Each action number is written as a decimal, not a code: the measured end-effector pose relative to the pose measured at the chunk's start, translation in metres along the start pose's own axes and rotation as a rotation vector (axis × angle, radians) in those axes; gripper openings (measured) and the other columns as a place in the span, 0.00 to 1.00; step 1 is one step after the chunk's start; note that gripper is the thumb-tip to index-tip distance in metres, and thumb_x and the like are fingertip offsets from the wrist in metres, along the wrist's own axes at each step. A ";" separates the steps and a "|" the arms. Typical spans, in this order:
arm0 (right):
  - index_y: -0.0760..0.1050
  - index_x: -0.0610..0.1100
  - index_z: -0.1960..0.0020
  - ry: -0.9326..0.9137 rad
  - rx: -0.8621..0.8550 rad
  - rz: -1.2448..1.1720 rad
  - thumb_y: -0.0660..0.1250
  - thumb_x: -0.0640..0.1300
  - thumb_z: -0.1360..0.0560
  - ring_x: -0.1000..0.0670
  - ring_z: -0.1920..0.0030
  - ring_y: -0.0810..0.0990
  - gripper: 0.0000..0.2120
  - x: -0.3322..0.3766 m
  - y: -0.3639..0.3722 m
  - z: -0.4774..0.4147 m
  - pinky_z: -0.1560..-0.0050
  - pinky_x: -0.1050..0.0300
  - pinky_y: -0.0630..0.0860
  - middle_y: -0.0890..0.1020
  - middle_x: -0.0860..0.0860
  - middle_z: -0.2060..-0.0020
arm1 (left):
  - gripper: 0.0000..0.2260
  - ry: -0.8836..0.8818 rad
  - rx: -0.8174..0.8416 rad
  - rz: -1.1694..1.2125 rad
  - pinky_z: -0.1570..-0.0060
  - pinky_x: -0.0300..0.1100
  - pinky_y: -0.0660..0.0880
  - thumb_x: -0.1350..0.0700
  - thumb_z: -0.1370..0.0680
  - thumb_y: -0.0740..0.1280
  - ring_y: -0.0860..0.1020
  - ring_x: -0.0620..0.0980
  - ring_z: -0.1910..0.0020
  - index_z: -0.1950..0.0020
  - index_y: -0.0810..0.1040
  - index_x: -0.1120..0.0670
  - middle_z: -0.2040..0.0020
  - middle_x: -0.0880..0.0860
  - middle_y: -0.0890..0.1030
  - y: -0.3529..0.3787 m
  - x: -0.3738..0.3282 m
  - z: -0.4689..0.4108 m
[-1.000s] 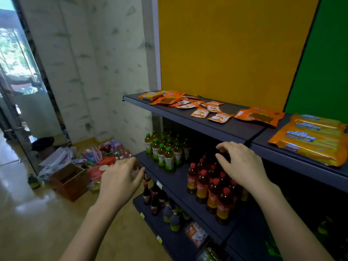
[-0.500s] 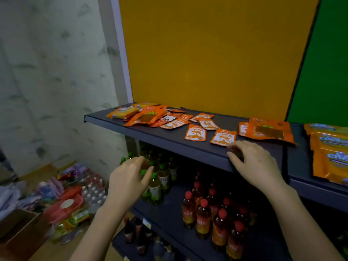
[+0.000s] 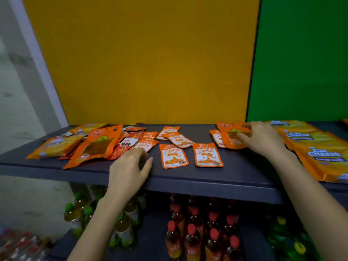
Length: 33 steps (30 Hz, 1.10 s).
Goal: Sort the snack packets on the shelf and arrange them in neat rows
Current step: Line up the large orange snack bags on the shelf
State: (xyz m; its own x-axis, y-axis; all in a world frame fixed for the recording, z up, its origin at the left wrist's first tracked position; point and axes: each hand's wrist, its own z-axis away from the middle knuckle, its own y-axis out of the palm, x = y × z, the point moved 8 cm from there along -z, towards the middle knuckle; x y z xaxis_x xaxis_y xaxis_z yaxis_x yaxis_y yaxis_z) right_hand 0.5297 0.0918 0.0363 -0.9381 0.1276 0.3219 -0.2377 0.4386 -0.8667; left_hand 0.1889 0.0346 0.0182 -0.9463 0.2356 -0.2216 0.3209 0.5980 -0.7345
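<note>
Spread fingers (image 3: 243, 136) of the right hand (image 3: 262, 138) press a large orange packet (image 3: 226, 129); left hand (image 3: 130, 171) loosely curled, empty.

On the top shelf (image 3: 207, 178) a heap of packets (image 3: 98, 146) sprawls over the left end, one overlapping another. Right of it, toward the front, a pair of small packets (image 3: 173, 156) lies side by side, apart, with a loose cluster (image 3: 178, 140) just behind. Further right, near the back, a large packet (image 3: 233, 136) covers part of a smaller one (image 3: 216, 138) on its left. Long packs (image 3: 320, 157) fill the far right end. The left hand (image 3: 130, 170) sits at the front edge between heap and pair. The right hand (image 3: 263, 138) rests on the large packet. Bottles (image 3: 192, 238) stand on the shelf below.
</note>
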 end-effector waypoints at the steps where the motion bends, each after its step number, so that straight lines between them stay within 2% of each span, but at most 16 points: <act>1: 0.70 0.37 0.36 0.075 0.043 0.029 0.63 0.60 0.26 0.38 0.37 0.71 0.30 -0.007 0.005 -0.008 0.40 0.46 0.71 0.74 0.38 0.38 | 0.07 0.024 0.008 0.007 0.61 0.44 0.73 0.48 0.25 0.65 0.78 0.52 0.54 0.53 0.76 0.51 0.55 0.49 0.80 0.005 0.002 -0.008; 4: 0.63 0.37 0.30 0.287 0.229 0.021 0.61 0.71 0.33 0.38 0.31 0.67 0.46 -0.025 0.027 -0.019 0.35 0.45 0.67 0.68 0.38 0.31 | 0.07 0.080 0.014 0.042 0.65 0.43 0.71 0.49 0.25 0.66 0.78 0.52 0.56 0.55 0.77 0.52 0.57 0.50 0.81 0.015 0.007 -0.027; 6: 0.61 0.38 0.28 0.350 0.336 0.026 0.61 0.74 0.36 0.38 0.30 0.66 0.50 -0.030 0.041 -0.018 0.33 0.46 0.66 0.66 0.39 0.29 | 0.07 0.114 0.008 0.059 0.68 0.40 0.66 0.50 0.26 0.67 0.78 0.52 0.58 0.56 0.77 0.53 0.59 0.50 0.81 0.020 0.010 -0.035; 10: 0.63 0.37 0.30 0.379 0.257 0.017 0.68 0.73 0.43 0.39 0.32 0.68 0.55 -0.037 0.038 -0.022 0.35 0.47 0.68 0.67 0.38 0.31 | 0.07 0.152 0.019 0.076 0.66 0.37 0.64 0.50 0.26 0.67 0.78 0.50 0.58 0.55 0.77 0.52 0.58 0.50 0.81 0.032 0.017 -0.043; 12: 0.69 0.38 0.35 0.361 0.231 -0.054 0.73 0.69 0.43 0.40 0.37 0.74 0.48 -0.038 0.035 -0.024 0.41 0.51 0.72 0.74 0.39 0.36 | 0.07 0.157 0.030 0.099 0.65 0.38 0.64 0.50 0.26 0.67 0.78 0.50 0.57 0.55 0.77 0.52 0.58 0.50 0.81 0.036 0.020 -0.045; 15: 0.76 0.40 0.41 0.366 0.199 -0.191 0.78 0.56 0.39 0.41 0.42 0.77 0.33 -0.038 0.031 -0.024 0.48 0.55 0.70 0.79 0.41 0.41 | 0.07 0.167 0.044 0.124 0.64 0.40 0.67 0.49 0.26 0.66 0.78 0.51 0.55 0.54 0.77 0.52 0.57 0.49 0.81 0.036 0.023 -0.046; 18: 0.79 0.36 0.48 0.405 0.124 -0.286 0.78 0.48 0.37 0.40 0.47 0.78 0.23 -0.044 0.023 -0.027 0.49 0.52 0.71 0.81 0.39 0.47 | 0.08 0.160 0.025 0.113 0.59 0.44 0.71 0.49 0.26 0.66 0.78 0.52 0.53 0.54 0.78 0.53 0.55 0.50 0.81 0.028 0.033 -0.051; 21: 0.79 0.31 0.50 0.391 0.048 -0.364 0.76 0.42 0.34 0.43 0.56 0.77 0.18 -0.041 0.010 -0.030 0.57 0.54 0.68 0.81 0.37 0.53 | 0.08 0.104 -0.013 0.070 0.57 0.45 0.71 0.49 0.26 0.66 0.77 0.54 0.51 0.53 0.78 0.54 0.54 0.52 0.81 0.013 0.057 -0.059; 23: 0.77 0.32 0.51 0.369 -0.069 -0.368 0.75 0.41 0.33 0.43 0.58 0.75 0.16 -0.035 -0.007 -0.031 0.59 0.54 0.66 0.80 0.36 0.53 | 0.10 0.039 -0.003 -0.003 0.56 0.46 0.71 0.48 0.25 0.65 0.77 0.54 0.50 0.51 0.77 0.54 0.53 0.53 0.81 0.004 0.080 -0.064; 26: 0.78 0.39 0.53 0.315 -0.213 -0.426 0.74 0.43 0.31 0.36 0.51 0.79 0.11 -0.018 -0.023 -0.032 0.50 0.48 0.72 0.81 0.35 0.52 | 0.15 -0.126 0.088 -0.109 0.52 0.48 0.72 0.45 0.24 0.63 0.75 0.56 0.46 0.47 0.75 0.56 0.48 0.56 0.79 -0.003 0.125 -0.070; 28: 0.79 0.39 0.50 0.281 -0.253 -0.465 0.73 0.45 0.31 0.35 0.48 0.79 0.13 -0.002 -0.023 -0.030 0.46 0.44 0.75 0.81 0.35 0.51 | 0.19 -0.230 0.140 -0.157 0.50 0.50 0.74 0.43 0.24 0.61 0.74 0.57 0.43 0.45 0.74 0.58 0.44 0.57 0.78 -0.008 0.153 -0.070; 29: 0.79 0.41 0.50 0.260 -0.265 -0.500 0.73 0.45 0.31 0.36 0.48 0.79 0.12 0.006 -0.021 -0.029 0.48 0.47 0.76 0.82 0.35 0.51 | 0.20 -0.274 0.161 -0.172 0.49 0.50 0.74 0.42 0.24 0.61 0.74 0.57 0.43 0.44 0.73 0.58 0.43 0.58 0.77 -0.010 0.166 -0.069; 31: 0.77 0.47 0.59 0.233 -0.245 -0.591 0.74 0.47 0.32 0.39 0.50 0.80 0.06 0.026 -0.012 -0.026 0.61 0.62 0.76 0.82 0.38 0.52 | 0.24 -0.352 0.210 -0.199 0.48 0.51 0.74 0.40 0.24 0.59 0.74 0.58 0.42 0.41 0.72 0.59 0.42 0.59 0.77 -0.011 0.186 -0.067; 33: 0.73 0.49 0.66 0.197 -0.210 -0.641 0.73 0.47 0.31 0.43 0.56 0.80 0.10 0.046 -0.001 -0.023 0.70 0.65 0.71 0.82 0.41 0.57 | 0.28 -0.403 0.275 -0.231 0.48 0.50 0.74 0.37 0.24 0.58 0.74 0.58 0.42 0.39 0.71 0.60 0.41 0.59 0.77 -0.008 0.199 -0.066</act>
State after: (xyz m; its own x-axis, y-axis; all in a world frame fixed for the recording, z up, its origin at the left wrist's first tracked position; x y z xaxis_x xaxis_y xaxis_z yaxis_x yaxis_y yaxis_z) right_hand 0.4924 0.1174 0.0608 -0.5612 -0.0634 0.8253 -0.6567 0.6410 -0.3974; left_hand 0.0006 0.1273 0.0220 -0.9488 -0.2231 -0.2235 0.1316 0.3641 -0.9220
